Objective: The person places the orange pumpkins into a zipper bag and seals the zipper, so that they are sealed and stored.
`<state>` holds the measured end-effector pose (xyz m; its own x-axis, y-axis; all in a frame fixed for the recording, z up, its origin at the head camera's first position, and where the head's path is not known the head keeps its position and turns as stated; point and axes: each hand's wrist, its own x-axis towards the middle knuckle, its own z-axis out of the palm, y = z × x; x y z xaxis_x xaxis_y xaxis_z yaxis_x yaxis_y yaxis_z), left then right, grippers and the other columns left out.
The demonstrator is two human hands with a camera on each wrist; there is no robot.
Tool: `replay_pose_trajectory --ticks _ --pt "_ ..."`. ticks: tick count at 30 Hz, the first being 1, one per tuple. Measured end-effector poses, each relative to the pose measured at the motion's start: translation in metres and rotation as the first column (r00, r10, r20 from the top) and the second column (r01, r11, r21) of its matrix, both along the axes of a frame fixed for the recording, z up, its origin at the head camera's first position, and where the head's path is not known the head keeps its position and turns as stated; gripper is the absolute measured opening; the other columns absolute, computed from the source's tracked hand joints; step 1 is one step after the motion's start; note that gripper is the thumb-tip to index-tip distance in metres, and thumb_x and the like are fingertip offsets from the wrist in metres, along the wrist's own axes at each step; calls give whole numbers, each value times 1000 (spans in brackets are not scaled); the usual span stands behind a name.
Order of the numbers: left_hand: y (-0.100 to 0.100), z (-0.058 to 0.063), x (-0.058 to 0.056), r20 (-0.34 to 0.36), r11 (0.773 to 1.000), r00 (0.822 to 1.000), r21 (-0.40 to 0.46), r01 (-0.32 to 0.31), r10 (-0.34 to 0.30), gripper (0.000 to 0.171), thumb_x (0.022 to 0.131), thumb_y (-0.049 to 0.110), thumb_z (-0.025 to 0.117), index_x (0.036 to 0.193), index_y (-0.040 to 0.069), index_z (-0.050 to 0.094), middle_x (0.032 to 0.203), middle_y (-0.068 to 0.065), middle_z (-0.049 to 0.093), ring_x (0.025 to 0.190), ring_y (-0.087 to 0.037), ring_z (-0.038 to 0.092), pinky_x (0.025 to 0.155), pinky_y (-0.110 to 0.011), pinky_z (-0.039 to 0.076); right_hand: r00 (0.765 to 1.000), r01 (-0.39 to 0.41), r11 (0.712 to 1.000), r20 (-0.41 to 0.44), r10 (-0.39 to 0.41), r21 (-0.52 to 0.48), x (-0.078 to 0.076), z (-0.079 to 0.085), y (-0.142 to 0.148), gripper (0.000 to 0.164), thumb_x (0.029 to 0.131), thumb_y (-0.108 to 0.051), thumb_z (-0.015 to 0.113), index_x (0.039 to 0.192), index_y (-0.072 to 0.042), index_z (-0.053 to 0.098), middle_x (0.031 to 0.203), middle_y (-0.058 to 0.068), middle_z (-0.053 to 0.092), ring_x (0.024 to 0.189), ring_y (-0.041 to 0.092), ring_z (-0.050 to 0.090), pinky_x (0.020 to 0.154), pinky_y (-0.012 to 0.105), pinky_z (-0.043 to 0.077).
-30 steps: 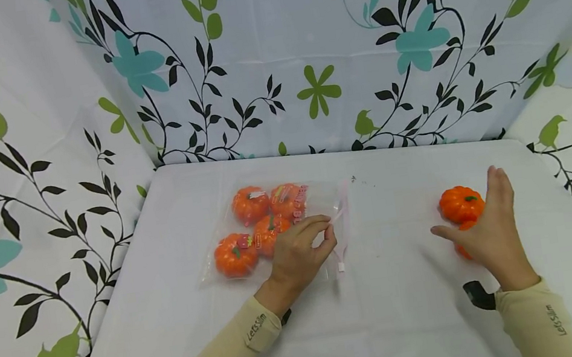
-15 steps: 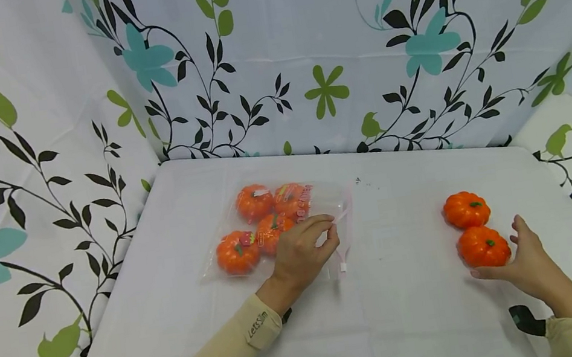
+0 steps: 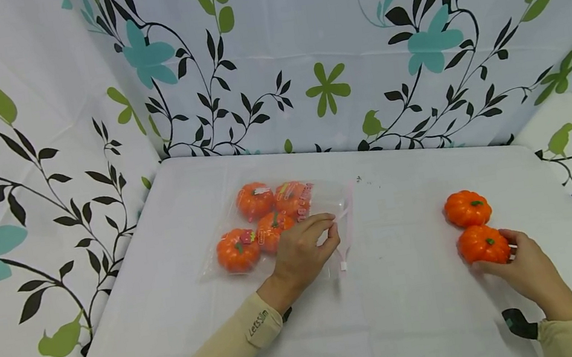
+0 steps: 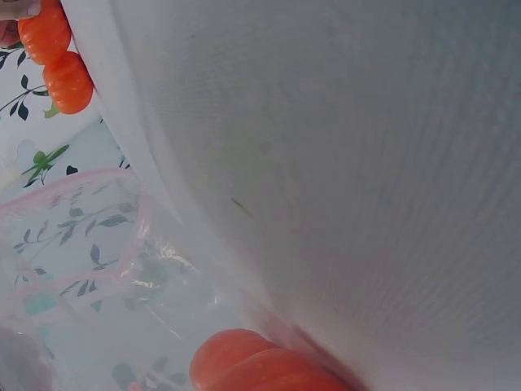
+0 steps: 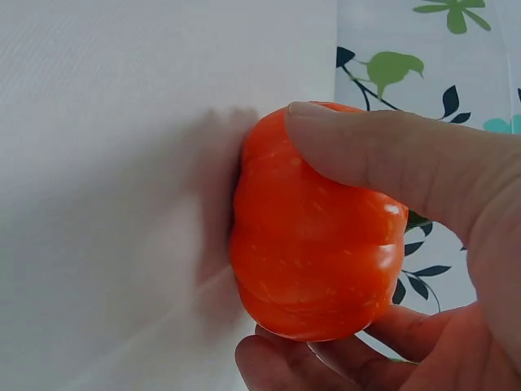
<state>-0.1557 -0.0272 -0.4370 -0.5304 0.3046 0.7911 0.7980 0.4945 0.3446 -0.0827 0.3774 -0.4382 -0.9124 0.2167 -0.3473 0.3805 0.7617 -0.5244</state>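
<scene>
Two small orange toy pumpkins stand on the right side of the table, touching one behind the other. My right hand grips the nearer pumpkin, thumb on one side and fingers round the other, as the right wrist view shows up close. Just behind it is the farther pumpkin. On the left lies a clear zip bag with several pumpkins inside. My left hand pinches the bag's upper layer near its pink-edged mouth, holding it raised. In the left wrist view the bag's mouth gapes.
A white slider sits at the near end of the bag's pink edge. The white-covered table runs back to a patterned curtain with leaves and flowers, which also hangs along both sides.
My right hand has drawn back from over the two pumpkins, come round to the near one's right side and closed on it. My left hand keeps its pinch on the bag.
</scene>
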Motion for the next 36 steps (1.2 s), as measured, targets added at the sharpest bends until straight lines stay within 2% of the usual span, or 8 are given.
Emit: replay_pose_trajectory --ticks 5,9,15,22,29,36 --pt "0 0 0 -1 1000 1000 2 -3 3 8 87 6 72 92 2 76 98 -8 76 84 -16 75 72 -21 58 1000 -13 1000 -14 12 -17 -4 6 -10 116 85 -58 74 151 16 15 147 41 26 126 57 35 97 69 42" --pt "0 0 0 5 1000 1000 0 -8 8 8 87 6 72 92 2 76 99 -8 76 84 -16 75 72 -21 58 997 -53 998 -59 50 -44 -9 9 -23 113 86 -56 74 151 16 17 148 39 29 126 55 39 96 67 44" --pt "1 0 1 8 1000 1000 1 -12 12 8 86 7 74 92 2 76 98 -7 76 84 -15 75 73 -20 57 984 -135 988 -128 125 -71 -20 11 -50 106 86 -49 77 151 15 21 149 35 34 125 52 45 95 63 47" --pt "2 -1 1 -10 1000 1000 2 -10 10 8 85 7 75 91 2 77 97 -7 76 85 -15 74 76 -21 57 971 -175 980 -181 156 -95 -33 14 -80 99 85 -41 80 152 10 28 147 32 40 123 49 50 96 61 48" --pt "1 1 1 9 1000 1000 -10 -24 24 9 87 8 74 93 2 77 98 -7 76 85 -15 75 75 -21 57 952 -225 967 -238 192 -121 -48 9 -112 98 83 -49 80 151 4 34 144 27 45 123 46 52 100 59 47" --pt "2 4 1 10 1000 1000 -9 -20 20 10 87 8 73 93 1 77 98 -7 76 87 -16 75 78 -22 57 938 -239 970 -270 216 -55 -59 4 -146 102 78 -64 77 150 -2 41 139 22 54 117 39 55 95 54 51"
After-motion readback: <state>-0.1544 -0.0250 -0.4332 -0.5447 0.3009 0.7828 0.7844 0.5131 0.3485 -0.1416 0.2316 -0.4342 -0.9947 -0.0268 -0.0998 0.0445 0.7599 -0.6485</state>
